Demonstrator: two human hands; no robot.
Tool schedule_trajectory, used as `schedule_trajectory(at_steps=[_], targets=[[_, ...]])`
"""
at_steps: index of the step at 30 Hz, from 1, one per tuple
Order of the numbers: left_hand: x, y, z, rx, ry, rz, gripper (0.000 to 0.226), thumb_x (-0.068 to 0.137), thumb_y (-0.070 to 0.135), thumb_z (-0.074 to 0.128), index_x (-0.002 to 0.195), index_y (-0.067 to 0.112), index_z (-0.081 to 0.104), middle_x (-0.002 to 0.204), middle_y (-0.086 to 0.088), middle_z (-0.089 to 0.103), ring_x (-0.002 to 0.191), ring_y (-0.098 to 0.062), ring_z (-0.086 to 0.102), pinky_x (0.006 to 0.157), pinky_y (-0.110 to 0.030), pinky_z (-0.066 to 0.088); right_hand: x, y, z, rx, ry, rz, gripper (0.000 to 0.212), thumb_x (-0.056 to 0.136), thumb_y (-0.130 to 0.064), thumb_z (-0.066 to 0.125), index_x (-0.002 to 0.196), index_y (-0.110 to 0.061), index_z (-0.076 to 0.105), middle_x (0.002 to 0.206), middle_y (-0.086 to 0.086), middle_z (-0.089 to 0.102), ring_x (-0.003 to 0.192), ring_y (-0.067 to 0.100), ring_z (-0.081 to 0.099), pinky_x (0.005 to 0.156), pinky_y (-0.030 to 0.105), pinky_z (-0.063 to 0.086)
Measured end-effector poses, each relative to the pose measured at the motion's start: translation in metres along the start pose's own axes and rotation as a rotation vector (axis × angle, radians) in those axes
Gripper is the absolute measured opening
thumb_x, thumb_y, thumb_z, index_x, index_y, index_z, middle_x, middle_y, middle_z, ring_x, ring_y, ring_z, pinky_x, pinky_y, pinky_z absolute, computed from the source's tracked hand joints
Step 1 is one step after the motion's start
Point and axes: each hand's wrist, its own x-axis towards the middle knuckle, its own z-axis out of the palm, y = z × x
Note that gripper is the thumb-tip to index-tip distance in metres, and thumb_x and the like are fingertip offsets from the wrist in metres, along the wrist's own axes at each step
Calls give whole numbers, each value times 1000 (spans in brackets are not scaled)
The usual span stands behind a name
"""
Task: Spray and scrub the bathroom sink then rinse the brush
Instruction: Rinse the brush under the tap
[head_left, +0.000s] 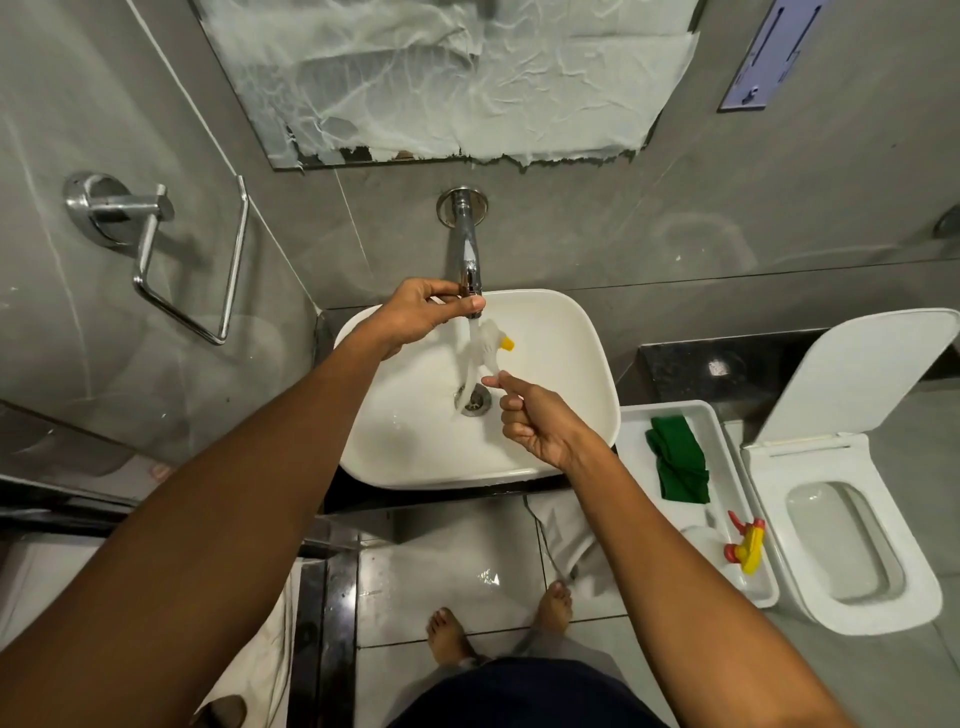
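Note:
A white sink (566, 364) sits below a chrome wall tap (466, 249) with water streaming down to the drain (474, 401). My left hand (423, 312) grips the tap's end, thumb on the spout. My right hand (535, 421) pinches the handle of a small white brush with a yellow tip (496, 343) and holds it under the stream. A spray bottle with a yellow and red trigger (745, 543) lies in a white tray (636, 452) to the right of the sink.
A green cloth (678, 470) lies in the same tray. A toilet (841, 525) with raised lid stands at the right. A chrome towel ring (187, 260) hangs on the left wall. Paper covers the mirror (467, 78). The floor tiles are wet.

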Motion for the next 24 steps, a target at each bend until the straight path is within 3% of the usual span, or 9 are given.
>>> schedule_trajectory(at_steps=[5, 7, 9, 11, 13, 15, 18, 21, 24], targets=[[-3, -3, 6, -30, 76, 57, 27, 92, 42, 84, 112, 23, 83, 91, 10, 81, 61, 10, 60, 68, -4, 44, -2, 6, 5, -710, 305, -279, 30, 105, -34, 59, 118, -13, 76, 105, 7, 74, 80, 17, 66, 64, 26, 48], [-5, -3, 8, -16, 120, 66, 32, 92, 41, 84, 115, 20, 83, 88, 6, 73, 49, 6, 50, 55, 1, 38, -1, 11, 6, -1020, 414, -317, 36, 107, -39, 55, 126, -14, 73, 118, 14, 77, 108, 31, 69, 90, 36, 54], [-5, -3, 9, -4, 133, 63, 35, 92, 42, 84, 118, 18, 83, 90, 4, 72, 47, 4, 47, 53, 1, 36, -2, 15, 5, -1105, 449, -316, 40, 109, -40, 51, 132, -13, 69, 122, 16, 76, 118, 37, 66, 98, 39, 52], [-6, -2, 9, 3, 137, 56, 36, 92, 42, 83, 119, 17, 82, 94, 1, 73, 46, 2, 42, 53, -2, 37, -5, 18, 5, -1035, 426, -309, 40, 109, -39, 49, 128, -13, 73, 115, 15, 77, 113, 35, 67, 94, 38, 52], [-8, -1, 9, 10, 145, 57, 37, 92, 43, 83, 119, 17, 82, 97, -6, 75, 46, 0, 38, 53, -7, 38, -8, 20, 4, -776, 341, -242, 39, 109, -38, 48, 120, -14, 77, 89, 7, 72, 85, 25, 67, 72, 32, 51], [-9, 0, 11, 13, 161, 62, 37, 93, 42, 83, 119, 15, 81, 106, -18, 78, 45, -1, 38, 51, -7, 36, -11, 18, 2, -357, 186, -74, 37, 111, -34, 46, 119, -10, 74, 64, -3, 48, 51, 11, 43, 46, 22, 32], [-12, 4, 13, 19, 181, 76, 36, 94, 39, 82, 118, 12, 81, 116, -24, 77, 43, -1, 36, 47, -6, 32, -17, 8, 1, 164, -94, 159, 26, 113, -28, 44, 116, -11, 64, 53, -7, 30, 37, 4, 20, 42, 18, 11], [-15, 8, 14, 31, 191, 87, 35, 93, 38, 83, 115, 11, 82, 109, -25, 76, 45, -3, 32, 47, -12, 28, -20, 6, 2, 168, -141, 163, 26, 113, -28, 44, 114, -12, 64, 53, -7, 30, 39, 5, 17, 40, 18, 11], [-15, 10, 15, 71, 224, 85, 35, 90, 43, 85, 111, 14, 84, 114, -19, 75, 54, -5, 37, 56, -17, 35, -16, 9, 3, -183, 63, -19, 34, 108, -34, 54, 123, -10, 73, 61, -7, 36, 44, 6, 26, 40, 19, 19]])
